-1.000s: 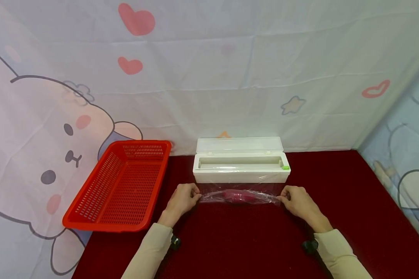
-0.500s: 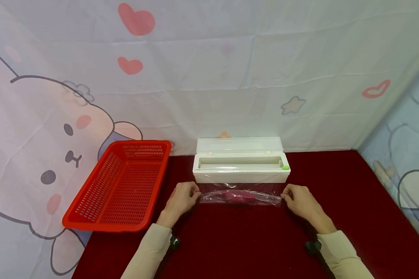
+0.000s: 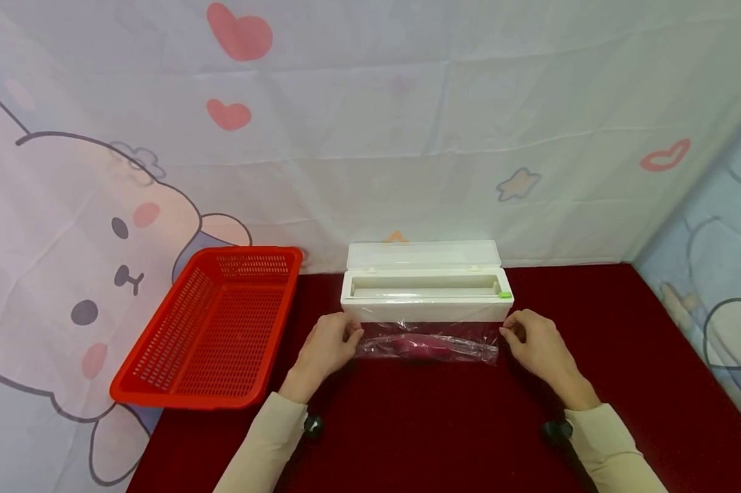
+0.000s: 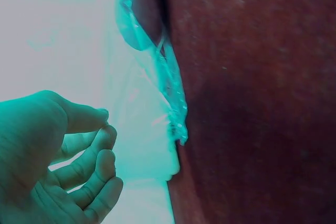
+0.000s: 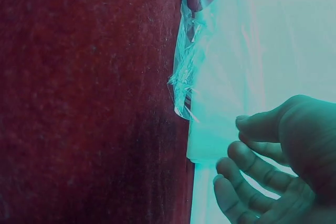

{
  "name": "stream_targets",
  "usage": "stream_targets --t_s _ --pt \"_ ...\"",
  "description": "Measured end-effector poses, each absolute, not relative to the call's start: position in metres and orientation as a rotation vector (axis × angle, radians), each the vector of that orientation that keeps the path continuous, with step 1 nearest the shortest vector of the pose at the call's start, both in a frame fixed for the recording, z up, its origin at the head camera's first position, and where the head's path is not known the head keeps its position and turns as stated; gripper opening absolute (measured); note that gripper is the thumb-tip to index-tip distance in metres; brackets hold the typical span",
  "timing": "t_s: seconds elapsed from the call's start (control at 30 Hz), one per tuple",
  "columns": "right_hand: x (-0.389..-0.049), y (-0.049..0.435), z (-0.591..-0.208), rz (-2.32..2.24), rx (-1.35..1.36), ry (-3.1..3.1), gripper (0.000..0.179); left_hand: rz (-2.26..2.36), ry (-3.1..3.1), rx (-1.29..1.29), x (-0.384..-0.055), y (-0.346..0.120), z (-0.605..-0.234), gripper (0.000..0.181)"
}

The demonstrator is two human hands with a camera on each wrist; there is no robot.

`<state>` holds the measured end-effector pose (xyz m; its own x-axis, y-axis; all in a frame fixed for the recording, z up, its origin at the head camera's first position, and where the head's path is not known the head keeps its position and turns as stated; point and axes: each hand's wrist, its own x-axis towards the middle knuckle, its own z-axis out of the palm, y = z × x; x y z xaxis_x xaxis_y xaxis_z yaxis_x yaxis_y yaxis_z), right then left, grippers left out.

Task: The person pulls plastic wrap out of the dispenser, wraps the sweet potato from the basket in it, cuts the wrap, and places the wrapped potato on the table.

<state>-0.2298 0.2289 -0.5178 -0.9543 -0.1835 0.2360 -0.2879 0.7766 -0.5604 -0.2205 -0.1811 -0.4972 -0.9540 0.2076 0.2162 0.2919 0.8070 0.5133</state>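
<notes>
A pinkish-red, elongated thing (image 3: 421,346) lies under clear plastic wrap (image 3: 481,352) gathered into a strip in front of a white cling film dispenser (image 3: 427,313). From the dispenser the wrap runs forward over it. My left hand (image 3: 329,344) is at the wrap's left edge near the box's front corner, thumb and forefinger tips close together, with no film visible between them in the left wrist view. Past the right edge, my right hand (image 3: 539,346) has loosely curved fingers (image 5: 257,169) and nothing visible in them. The strip's crumpled right end (image 5: 181,85) lies free of the fingers.
A red plastic basket (image 3: 266,383) stands to the left on the dark red tabletop (image 3: 432,431). The dispenser's lid (image 3: 422,254) is raised against the printed cloth backdrop (image 3: 370,137). A small green slider (image 3: 505,295) sits at the dispenser's right front.
Both hands have let go of the ends of the gathered wrap and moved up toward the dispenser's front corners. The wrapped thing has stayed in place.
</notes>
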Motion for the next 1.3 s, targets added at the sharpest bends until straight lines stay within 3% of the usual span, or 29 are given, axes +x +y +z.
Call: stream_targets --t_s 0.47,1.3 --pt "-0.237 0.231 -0.518 0.863 0.385 -2.561 0.016 -0.79 -2.742 -0.589 -0.228 -0.155 -0.476 0.008" --pt "-0.272 0.239 -0.515 0.784 0.49 -2.559 0.057 -0.745 -2.707 -0.689 -0.248 -0.118 -0.463 0.008"
